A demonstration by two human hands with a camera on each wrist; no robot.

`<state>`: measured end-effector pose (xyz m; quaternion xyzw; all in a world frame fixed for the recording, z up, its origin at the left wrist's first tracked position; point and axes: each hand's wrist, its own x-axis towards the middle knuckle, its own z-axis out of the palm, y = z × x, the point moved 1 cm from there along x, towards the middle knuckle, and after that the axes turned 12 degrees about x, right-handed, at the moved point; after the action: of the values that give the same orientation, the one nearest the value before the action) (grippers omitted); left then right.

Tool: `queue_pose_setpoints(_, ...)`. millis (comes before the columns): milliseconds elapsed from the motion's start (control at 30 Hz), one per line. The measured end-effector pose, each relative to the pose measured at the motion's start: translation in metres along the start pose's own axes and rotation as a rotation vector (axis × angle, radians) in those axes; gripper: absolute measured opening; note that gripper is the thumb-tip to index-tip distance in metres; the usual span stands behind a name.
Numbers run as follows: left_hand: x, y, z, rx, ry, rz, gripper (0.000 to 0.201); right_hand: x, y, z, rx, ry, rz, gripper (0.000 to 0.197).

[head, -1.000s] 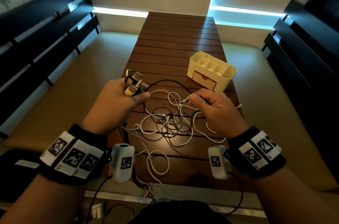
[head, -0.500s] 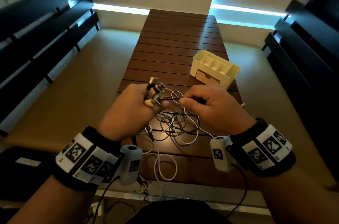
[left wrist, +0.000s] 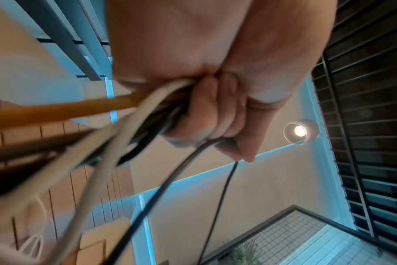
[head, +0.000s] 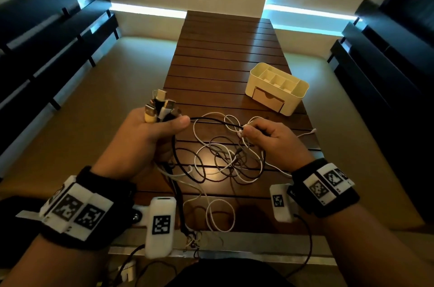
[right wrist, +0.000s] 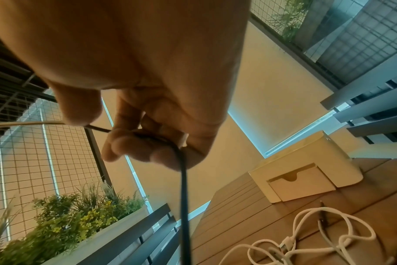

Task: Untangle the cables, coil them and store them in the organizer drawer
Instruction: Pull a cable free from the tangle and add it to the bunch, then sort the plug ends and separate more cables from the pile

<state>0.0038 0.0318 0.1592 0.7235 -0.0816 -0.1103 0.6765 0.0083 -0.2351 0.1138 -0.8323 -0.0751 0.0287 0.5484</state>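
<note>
A tangle of white and black cables [head: 225, 157] lies on the near part of the slatted wooden table [head: 225, 51]. My left hand [head: 150, 131] grips a bundle of plug ends [head: 160, 108] that stick up out of the fist; in the left wrist view the left hand [left wrist: 215, 114] is curled round several cables [left wrist: 134, 114]. My right hand [head: 265, 136] pinches a black cable [head: 216, 121] stretched between both hands, and its fingers [right wrist: 134, 145] curl round that black cable [right wrist: 184, 188]. The cream organizer [head: 277, 87] stands at the table's right, its drawer [head: 267, 100] closed.
Dark slatted benches [head: 47, 40] run along both sides of the table. Cable loops [head: 211, 214] hang over the near table edge toward my lap. A planter with greenery [right wrist: 68, 224] shows in the right wrist view beside a wire-grid wall.
My hands, close together half a second ago, have moved apart: the right one went rightward along the black cable, which now stretches between them. The left keeps its hold on the plugs.
</note>
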Motion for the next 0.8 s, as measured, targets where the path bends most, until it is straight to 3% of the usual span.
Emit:
queue_pose_setpoints(67,0.0,-0.004,-0.008,0.127,-0.006,-0.025,0.028,-0.001,-0.005,0.003,0.028,0.071,-0.025,0.033)
queue_pose_setpoints(200,0.001,-0.005,-0.009,0.674,0.103,0.008,0.005,-0.002,-0.025,0.002,0.023,0.154,-0.13,0.019)
queue_pose_setpoints(333,0.002,0.009,0.009,0.801,0.149,0.147,0.022,0.002,-0.031,0.008,-0.14,0.041,-0.188,0.015)
queue_pose_setpoints(400,0.003,0.015,0.02,0.874,0.108,0.19,0.012,0.004,-0.034,0.013,-0.161,0.014,-0.239,0.02)
queue_pose_setpoints(467,0.006,0.016,0.028,0.957,0.037,0.198,0.02,0.005,-0.041,0.016,-0.169,-0.002,-0.302,0.02)
queue_pose_setpoints(600,0.009,0.012,0.035,0.976,-0.048,0.221,0.024,0.005,-0.057,0.016,-0.176,-0.013,-0.402,0.012)
queue_pose_setpoints(700,0.006,0.013,0.037,0.855,0.023,0.275,0.023,0.002,-0.056,0.008,-0.111,0.009,-0.372,0.01)
queue_pose_setpoints(800,0.004,0.022,0.035,0.704,0.16,0.304,0.02,-0.002,-0.036,0.01,-0.041,0.01,-0.212,0.01)
